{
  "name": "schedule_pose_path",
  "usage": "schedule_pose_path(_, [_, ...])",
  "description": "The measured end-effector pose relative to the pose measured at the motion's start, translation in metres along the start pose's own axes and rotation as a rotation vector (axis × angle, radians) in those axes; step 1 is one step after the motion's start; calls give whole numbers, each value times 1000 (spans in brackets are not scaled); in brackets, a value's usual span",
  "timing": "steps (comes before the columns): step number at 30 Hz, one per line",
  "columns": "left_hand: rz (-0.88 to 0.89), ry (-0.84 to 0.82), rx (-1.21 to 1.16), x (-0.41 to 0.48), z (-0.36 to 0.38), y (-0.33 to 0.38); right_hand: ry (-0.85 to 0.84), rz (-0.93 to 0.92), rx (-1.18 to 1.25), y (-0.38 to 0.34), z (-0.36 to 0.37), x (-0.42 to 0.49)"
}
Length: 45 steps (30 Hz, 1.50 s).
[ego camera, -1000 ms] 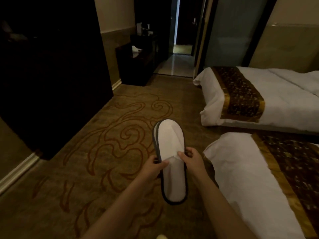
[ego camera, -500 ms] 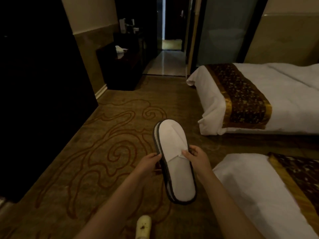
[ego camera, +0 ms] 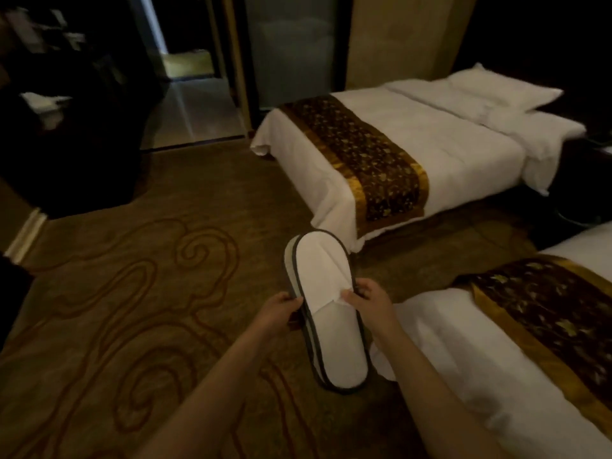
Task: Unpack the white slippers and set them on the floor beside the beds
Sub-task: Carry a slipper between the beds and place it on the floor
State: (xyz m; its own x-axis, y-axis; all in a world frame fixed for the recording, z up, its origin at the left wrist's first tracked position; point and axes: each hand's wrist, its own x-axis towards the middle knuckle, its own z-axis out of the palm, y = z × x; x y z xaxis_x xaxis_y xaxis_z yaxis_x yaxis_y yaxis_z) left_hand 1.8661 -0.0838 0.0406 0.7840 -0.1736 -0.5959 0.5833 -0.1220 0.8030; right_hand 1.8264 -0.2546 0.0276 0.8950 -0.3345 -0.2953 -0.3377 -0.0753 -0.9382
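Head view: left hand (ego camera: 281,309) and right hand (ego camera: 372,303) each pinch a side of the stacked white dark-trimmed fabric slippers (ego camera: 326,336), held over the patterned brown carpet floor (ego camera: 149,293), left of the near white-sheeted bed (ego camera: 480,376); separating seems in hand, lowering them next
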Motion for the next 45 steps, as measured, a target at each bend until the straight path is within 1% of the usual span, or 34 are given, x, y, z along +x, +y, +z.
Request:
schedule_pose_path(4, [-37,-145,74,72,32,36,116,29,-13,-8,-30,63])
schedule_pose_path(10, [-8,-305,52,182,87,102,141,20,-71,-21,-70,186])
schedule_pose_path(14, [-20,-297,95,251,121,158,116,13,-47,-45,-94,274])
schedule_pose_path(17, [-36,-311,39,299,149,196,144,-9,-68,-68,-117,328])
schedule_pose_path(19, [-77,-311,43,327,172,213,178,21,-70,-76,-136,357])
schedule_pose_path(21, [-106,-330,43,352,200,225,212,27,-89,-78,-158,384])
schedule_pose_path(24, [-102,-381,73,393,245,244,299,71,-126,-76,-191,426])
schedule_pose_path(32, [-188,-507,193,529,362,310,487,168,-98,-79,-277,559])
schedule_pose_path(36, [-208,-527,247,591,425,345,549,184,-125,-88,-323,621])
schedule_pose_path(40, [-265,-586,304,628,489,367,624,233,-124,-84,-375,660])
schedule_pose_path(45, [-326,-652,331,658,577,374,713,323,-63,-67,-449,695])
